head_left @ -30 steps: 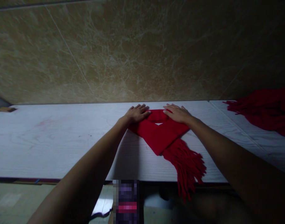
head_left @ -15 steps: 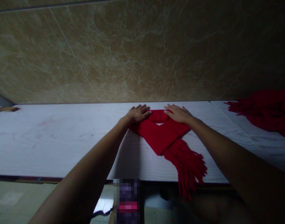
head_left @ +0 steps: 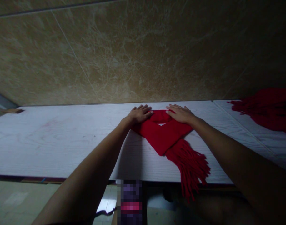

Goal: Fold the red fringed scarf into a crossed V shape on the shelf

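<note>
Both hands are laid flat, fingers spread and gripping nothing: the left hand is pressed on the left shoulder of a red scarf, the right hand on its right shoulder. The scarf is seen folded into a V on the white table, near the marbled wall, its point aimed at the near edge and its fringe spilled over that edge. It is judged soft, light and limp, likely to slump if lifted by one corner; a hold at the two folded shoulders, or beneath the crossed layers, would be favoured. A second red scarf is piled well apart at far right.
</note>
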Demonstrator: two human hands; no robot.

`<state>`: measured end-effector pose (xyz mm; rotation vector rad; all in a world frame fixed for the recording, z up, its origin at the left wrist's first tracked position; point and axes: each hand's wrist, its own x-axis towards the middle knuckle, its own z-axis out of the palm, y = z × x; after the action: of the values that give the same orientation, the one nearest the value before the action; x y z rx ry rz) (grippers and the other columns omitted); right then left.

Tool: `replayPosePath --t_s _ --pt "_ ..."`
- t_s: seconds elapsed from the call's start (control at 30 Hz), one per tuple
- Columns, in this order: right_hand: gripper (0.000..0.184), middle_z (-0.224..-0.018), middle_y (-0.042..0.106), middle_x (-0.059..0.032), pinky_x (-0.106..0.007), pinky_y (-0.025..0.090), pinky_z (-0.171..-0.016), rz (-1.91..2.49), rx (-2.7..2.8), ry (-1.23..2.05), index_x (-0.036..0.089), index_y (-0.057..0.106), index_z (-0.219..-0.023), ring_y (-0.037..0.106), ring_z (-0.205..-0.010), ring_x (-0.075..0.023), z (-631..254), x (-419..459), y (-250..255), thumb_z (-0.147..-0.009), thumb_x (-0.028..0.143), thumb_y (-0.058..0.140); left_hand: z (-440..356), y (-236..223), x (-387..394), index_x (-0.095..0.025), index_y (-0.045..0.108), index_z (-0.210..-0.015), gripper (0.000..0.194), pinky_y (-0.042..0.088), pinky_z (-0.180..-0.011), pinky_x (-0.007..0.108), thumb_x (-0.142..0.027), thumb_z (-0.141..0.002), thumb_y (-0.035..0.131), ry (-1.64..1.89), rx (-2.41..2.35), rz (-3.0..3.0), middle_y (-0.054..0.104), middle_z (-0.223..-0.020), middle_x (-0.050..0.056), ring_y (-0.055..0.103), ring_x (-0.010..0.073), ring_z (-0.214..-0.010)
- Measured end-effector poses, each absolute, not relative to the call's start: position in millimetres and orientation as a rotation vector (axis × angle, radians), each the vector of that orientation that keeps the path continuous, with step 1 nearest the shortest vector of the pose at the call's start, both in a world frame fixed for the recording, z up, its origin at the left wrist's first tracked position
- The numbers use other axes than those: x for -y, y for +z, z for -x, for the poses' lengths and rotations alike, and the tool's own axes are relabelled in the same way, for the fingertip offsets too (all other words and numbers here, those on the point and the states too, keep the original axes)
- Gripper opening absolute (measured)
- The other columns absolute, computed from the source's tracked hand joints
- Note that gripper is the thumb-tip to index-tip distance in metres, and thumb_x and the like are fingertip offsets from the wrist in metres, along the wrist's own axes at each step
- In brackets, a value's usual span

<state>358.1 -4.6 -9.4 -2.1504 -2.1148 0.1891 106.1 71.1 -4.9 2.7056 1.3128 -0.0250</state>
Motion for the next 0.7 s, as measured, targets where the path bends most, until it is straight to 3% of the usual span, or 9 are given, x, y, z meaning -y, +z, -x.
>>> replayPosePath --t_s 0.7 --pt "0.060 -0.175 0.035 -0.0013 -0.070 0.023 -0.127 2.150 2.107 0.178 0.035 0.049 -0.161 0.029 -0.163 -0.0324 -358.5 3.3 -10.5 -0.107 0.057 0.033 -106.6 -2.8 -68.1 -0.030 0.037 -0.167 0.067 0.018 -0.132 0.051 -0.064 -0.111 0.025 -0.015 -1.321 -2.691 0.026 -0.177 0.004 0.022 0.0257 -0.164"
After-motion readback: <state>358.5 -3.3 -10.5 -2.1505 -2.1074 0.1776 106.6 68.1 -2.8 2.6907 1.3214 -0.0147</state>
